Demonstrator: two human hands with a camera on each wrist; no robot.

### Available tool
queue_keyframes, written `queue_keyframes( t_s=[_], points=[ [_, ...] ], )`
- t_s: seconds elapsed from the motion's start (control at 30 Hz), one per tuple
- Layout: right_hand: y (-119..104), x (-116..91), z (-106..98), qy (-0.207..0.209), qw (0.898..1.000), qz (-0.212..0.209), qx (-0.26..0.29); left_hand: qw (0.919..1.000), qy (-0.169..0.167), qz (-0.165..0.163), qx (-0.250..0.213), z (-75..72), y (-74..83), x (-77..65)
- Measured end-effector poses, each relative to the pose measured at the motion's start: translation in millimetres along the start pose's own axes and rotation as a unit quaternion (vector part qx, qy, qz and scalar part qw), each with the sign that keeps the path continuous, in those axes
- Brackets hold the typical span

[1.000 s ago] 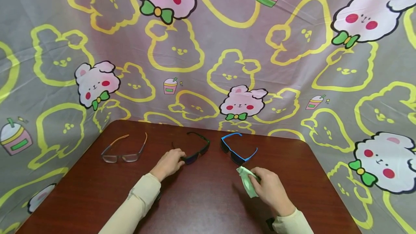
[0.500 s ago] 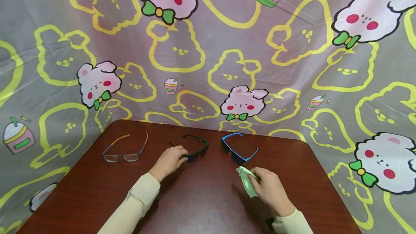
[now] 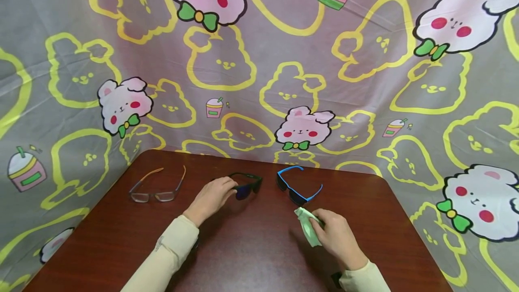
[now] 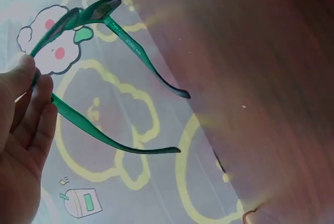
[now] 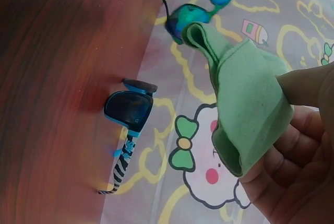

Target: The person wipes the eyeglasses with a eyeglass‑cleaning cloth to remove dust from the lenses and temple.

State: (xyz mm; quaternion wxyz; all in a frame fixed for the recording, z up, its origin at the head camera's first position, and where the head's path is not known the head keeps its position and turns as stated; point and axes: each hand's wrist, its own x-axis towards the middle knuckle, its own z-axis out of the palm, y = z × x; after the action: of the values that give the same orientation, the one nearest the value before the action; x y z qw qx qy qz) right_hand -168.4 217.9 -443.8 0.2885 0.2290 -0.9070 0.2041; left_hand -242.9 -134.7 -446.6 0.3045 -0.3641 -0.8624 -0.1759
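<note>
My left hand pinches one front corner of a pair of green-framed sunglasses between thumb and fingers. Their blue mirrored lenses face my side in the head view, and both temples stick out unfolded. A folded light green cloth is gripped in my right hand, its loose end pointing up and left in the head view. Just beyond that cloth lies a second pair of sunglasses, blue-framed with dark lenses. One of its temples shows black-and-white stripes in the right wrist view.
At the table's left side rest clear-lens eyeglasses with orange-brown temple ends, unfolded. The dark reddish-brown table ends at a curtain printed with rabbits and yellow outlines, which hangs behind it and along both sides.
My left hand has shifted slightly up and right, and the green sunglasses have tilted up so more of their lenses shows. The right hand and cloth stay in place.
</note>
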Motion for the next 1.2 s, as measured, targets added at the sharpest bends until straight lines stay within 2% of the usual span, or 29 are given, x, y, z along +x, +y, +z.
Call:
queue_keyframes(
  t_s=[0.4,0.57,0.73,0.87,0.97,1.1,1.2],
  points=[
    [-1,0,2,0.013,1.000,0.022,0.015,0.9978,0.047,-0.005,-0.046,-18.1,13.5,7.9],
    [-1,1,3,0.031,0.999,0.018,0.013,0.9955,0.069,-0.025,-0.061,-23.3,18.8,6.6],
    [-3,2,3,0.052,0.998,0.022,0.015,0.9947,0.058,-0.049,-0.069,-23.8,22.3,1.1],
    [-3,2,2,0.075,0.996,0.040,0.018,0.9932,0.047,-0.070,-0.081,-23.8,25.8,-2.8],
    [-3,4,3,0.089,0.994,0.054,0.018,0.9903,0.051,-0.084,-0.099,-25.9,29.5,-4.6],
    [-4,7,2,0.106,0.992,0.069,0.021,0.9871,0.069,-0.081,-0.119,-27.0,33.7,-5.8],
    [-6,10,2,0.120,0.990,0.076,0.025,0.9870,0.083,-0.063,-0.122,-25.7,35.8,-6.2]
  ],
)
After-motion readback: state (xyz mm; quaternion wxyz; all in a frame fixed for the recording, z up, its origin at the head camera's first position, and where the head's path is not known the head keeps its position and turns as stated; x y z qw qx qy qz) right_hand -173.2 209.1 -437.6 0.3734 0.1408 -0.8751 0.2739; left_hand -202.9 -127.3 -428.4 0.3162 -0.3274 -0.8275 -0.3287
